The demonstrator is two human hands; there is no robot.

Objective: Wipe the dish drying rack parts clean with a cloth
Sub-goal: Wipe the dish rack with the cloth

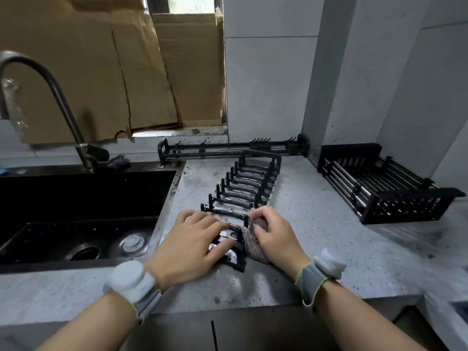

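A long black plate-holder rack part (243, 188) lies on the grey counter, running from the back towards me. My left hand (187, 247) rests on its near end, fingers spread over the slats and holding it down. My right hand (274, 234) grips a grey-brown cloth (249, 240) and presses it against the right side rail of the near end. A black basket part (379, 183) sits at the right. A long black bar part with hooks (228, 149) lies against the back wall.
A black sink (76, 211) with a drain and stopper is at the left, with a curved faucet (50, 97) behind it. A dark scrubber (119, 161) lies by the faucet base. Cardboard (101, 72) covers the window. The wet counter (316, 249) ends just below my wrists.
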